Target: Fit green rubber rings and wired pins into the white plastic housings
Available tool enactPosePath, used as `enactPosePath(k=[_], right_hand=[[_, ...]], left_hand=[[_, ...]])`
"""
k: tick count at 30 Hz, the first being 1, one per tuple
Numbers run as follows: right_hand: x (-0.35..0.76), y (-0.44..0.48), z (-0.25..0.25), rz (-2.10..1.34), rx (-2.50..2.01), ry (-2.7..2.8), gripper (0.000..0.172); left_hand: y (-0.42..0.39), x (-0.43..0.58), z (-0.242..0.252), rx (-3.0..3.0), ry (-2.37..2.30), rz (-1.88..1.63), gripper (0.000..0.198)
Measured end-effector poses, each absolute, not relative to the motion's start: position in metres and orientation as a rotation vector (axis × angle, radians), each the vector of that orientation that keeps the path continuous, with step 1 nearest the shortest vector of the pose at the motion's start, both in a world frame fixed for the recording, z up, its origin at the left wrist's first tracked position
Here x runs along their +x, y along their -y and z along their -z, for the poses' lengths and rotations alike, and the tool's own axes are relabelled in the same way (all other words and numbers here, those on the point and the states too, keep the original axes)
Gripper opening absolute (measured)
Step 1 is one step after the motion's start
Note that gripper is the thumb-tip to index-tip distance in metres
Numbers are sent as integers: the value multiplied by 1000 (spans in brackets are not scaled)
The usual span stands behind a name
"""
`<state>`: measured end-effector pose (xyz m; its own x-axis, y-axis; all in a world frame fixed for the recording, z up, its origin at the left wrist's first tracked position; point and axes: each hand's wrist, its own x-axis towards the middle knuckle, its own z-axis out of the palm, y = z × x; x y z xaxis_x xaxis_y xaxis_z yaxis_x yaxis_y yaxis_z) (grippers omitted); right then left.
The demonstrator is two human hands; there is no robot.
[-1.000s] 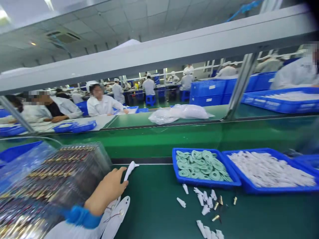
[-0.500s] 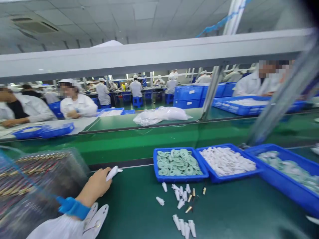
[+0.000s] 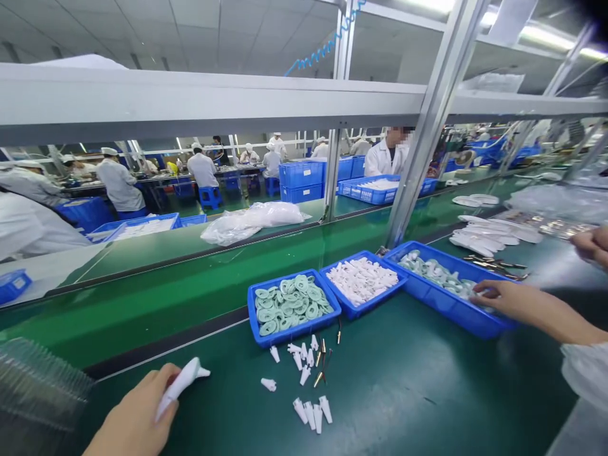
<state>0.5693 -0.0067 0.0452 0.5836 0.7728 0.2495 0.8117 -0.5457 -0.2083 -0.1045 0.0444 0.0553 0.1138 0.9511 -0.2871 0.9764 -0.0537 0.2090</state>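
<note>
At the lower left, my left hand [image 3: 137, 408] is closed around a smooth white plastic piece [image 3: 183, 383] with a narrow tip pointing right. My right hand [image 3: 508, 301] reaches in from the right over the long blue tray [image 3: 446, 304], its fingers pressed together among pale green and white parts [image 3: 434, 269]; what they pinch is too small to make out. A blue tray of pale green rings [image 3: 292, 304] and one of small white parts [image 3: 361, 278] stand beside it. Several white cone-shaped pieces [image 3: 308, 415] and small brass-coloured pins [image 3: 318, 379] lie on the green table.
Clear plastic packaging [image 3: 38, 392] stands at the left edge. Flat white pieces [image 3: 494, 234] and metal pins [image 3: 498, 266] lie beyond the long tray. Another person's hand [image 3: 593, 246] shows at the right edge. A slanted metal post [image 3: 427, 126] rises behind the trays.
The view has turned right. My right hand has come into view at the long tray. My left hand still holds the white piece and appears lower and further left.
</note>
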Motion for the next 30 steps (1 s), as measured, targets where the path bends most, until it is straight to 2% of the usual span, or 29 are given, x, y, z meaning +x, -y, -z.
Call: enactPosePath(k=[2, 4, 7, 9, 11, 14, 18, 26, 28, 30], right_hand=[[567, 7, -51, 43, -2606, 1352, 18], [554, 9, -62, 59, -2622, 1389, 15], [506, 10, -72, 152, -2502, 1501, 29], [457, 8, -67, 91, -2322, 1656, 30], [405, 4, -52, -160, -1979, 1867, 29], [339, -2, -25, -355, -1748, 2064, 29], [294, 0, -7, -429, -1636, 2098, 31], [261, 23, -9, -702, -1454, 1928, 26], [243, 35, -4, -925, -1445, 1788, 27], [218, 50, 3, -1307, -1353, 1600, 38]], left_hand=[[-25, -79, -61, 2059, -1832, 139, 40], [-7, -55, -64, 2049, -1755, 246, 44], [11, -25, -64, 2079, -1755, 294, 45], [18, -10, -63, 2024, -1794, 280, 42], [23, 2, -61, 1969, -1809, 204, 40], [31, 16, -55, 1924, -1797, 31, 36], [40, 23, -46, 1784, -1782, -130, 35], [48, 17, -47, 1726, -1774, -383, 35], [51, 20, -49, 1706, -1739, -505, 38], [55, 25, -50, 1703, -1683, -617, 42]])
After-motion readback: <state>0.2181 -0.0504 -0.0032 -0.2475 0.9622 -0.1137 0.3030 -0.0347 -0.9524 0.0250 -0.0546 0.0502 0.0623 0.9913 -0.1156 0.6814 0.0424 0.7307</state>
